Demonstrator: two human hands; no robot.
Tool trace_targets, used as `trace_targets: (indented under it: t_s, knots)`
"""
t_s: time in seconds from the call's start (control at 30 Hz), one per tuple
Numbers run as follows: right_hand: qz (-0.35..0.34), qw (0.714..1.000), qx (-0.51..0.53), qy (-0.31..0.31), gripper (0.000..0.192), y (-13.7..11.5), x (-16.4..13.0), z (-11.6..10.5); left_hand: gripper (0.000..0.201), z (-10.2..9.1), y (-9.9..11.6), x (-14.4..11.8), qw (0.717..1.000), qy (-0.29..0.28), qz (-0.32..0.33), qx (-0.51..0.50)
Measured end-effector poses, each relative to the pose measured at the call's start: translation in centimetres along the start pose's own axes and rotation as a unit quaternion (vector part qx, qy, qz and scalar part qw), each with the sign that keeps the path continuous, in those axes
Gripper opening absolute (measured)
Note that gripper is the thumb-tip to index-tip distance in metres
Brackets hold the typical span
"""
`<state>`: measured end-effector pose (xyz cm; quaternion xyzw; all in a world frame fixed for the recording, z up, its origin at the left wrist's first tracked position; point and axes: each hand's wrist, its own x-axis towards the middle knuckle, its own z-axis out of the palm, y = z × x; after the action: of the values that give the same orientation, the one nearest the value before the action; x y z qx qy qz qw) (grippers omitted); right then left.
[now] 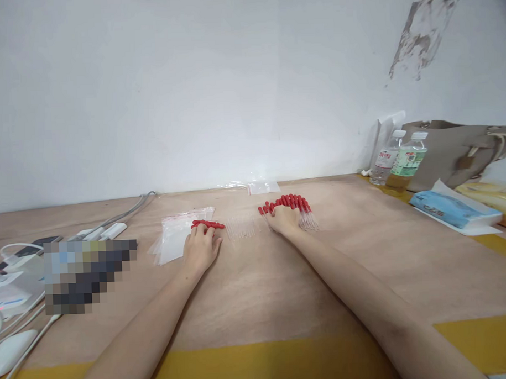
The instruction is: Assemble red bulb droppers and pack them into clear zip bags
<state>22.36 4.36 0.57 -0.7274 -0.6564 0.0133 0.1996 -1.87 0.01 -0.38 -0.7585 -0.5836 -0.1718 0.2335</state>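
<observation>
My left hand lies on the table with its fingers bent and apart, the fingertips touching a short row of red rubber bulbs. Just behind it is a fanned stack of clear zip bags. Thin clear glass tubes lie side by side between my two hands. Over a group of droppers with red bulbs and clear stems, my right hand has its fingers closed at a dropper on the group's left side. The back of that hand hides its fingertips and part of the droppers.
Against the wall lies another clear bag. Cables, white chargers and a white mouse sit at left. At right are two drink bottles, a grey handbag and a blue tissue pack. Yellow tape runs along the front.
</observation>
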Motion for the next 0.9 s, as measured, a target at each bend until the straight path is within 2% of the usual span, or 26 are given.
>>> trace_targets:
  t_s: [0.23, 0.43, 0.53, 0.63, 0.8, 0.9]
  knots:
    - [-0.027, 0.999, -0.035, -0.001, 0.039, -0.3, -0.6, 0.2, 0.018, 0.3, -0.2, 0.0, 1.0, -0.004, -0.015, -0.025]
    - [-0.067, 0.996, -0.048, -0.015, 0.026, -1.9, -0.6, 0.3, 0.015, 0.2, -0.3, 0.1, 0.999, -0.007, -0.03, -0.027]
    - [-0.063, 0.996, -0.059, -0.03, 0.022, -2.7, -0.5, 0.7, 0.017, 0.0, -0.5, 0.0, 0.999, -0.004, -0.05, -0.013]
    - [-0.049, 0.996, -0.067, -0.042, 0.019, -3.4, -0.3, 1.0, 0.019, 0.1, -0.7, 0.1, 0.997, -0.023, -0.065, -0.019]
    - [-0.039, 0.995, -0.07, -0.058, 0.017, -4.1, -0.2, 1.4, 0.018, 0.6, -1.2, 0.3, 0.995, -0.056, -0.059, -0.055]
    - [-0.035, 0.996, -0.071, -0.045, 0.021, -4.1, -0.4, 1.5, 0.019, 0.7, -1.2, 0.4, 0.994, -0.049, -0.057, -0.079]
